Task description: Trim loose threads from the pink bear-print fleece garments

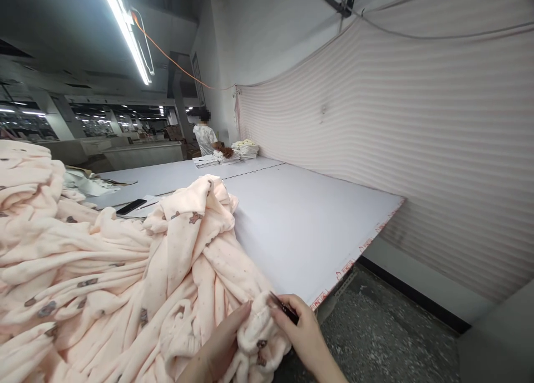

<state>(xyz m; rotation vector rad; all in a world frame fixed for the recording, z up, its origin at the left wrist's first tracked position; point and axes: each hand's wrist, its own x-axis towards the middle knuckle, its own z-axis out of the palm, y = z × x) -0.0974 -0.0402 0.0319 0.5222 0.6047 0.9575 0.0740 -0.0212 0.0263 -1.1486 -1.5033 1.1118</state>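
Note:
A big heap of soft peach-pink fabric (pixel 104 260) with small brown bear prints lies bunched on the white table (pixel 308 216), spilling over its near corner. My left hand (pixel 223 341) pinches an edge of this fabric at the bottom of the view. My right hand (pixel 300 327) is closed on a small dark tool (pixel 283 307), apparently thread snips, with its tip touching the same fabric edge. The two hands are close together at the table's corner.
A black phone (pixel 130 206) and papers lie on the table behind the heap. A striped pink cloth (pixel 396 127) hangs along the right wall. Far back, a person (pixel 205 138) stands by stacks of folded pieces (pixel 245 149). Grey floor (pixel 375 338) lies to the right.

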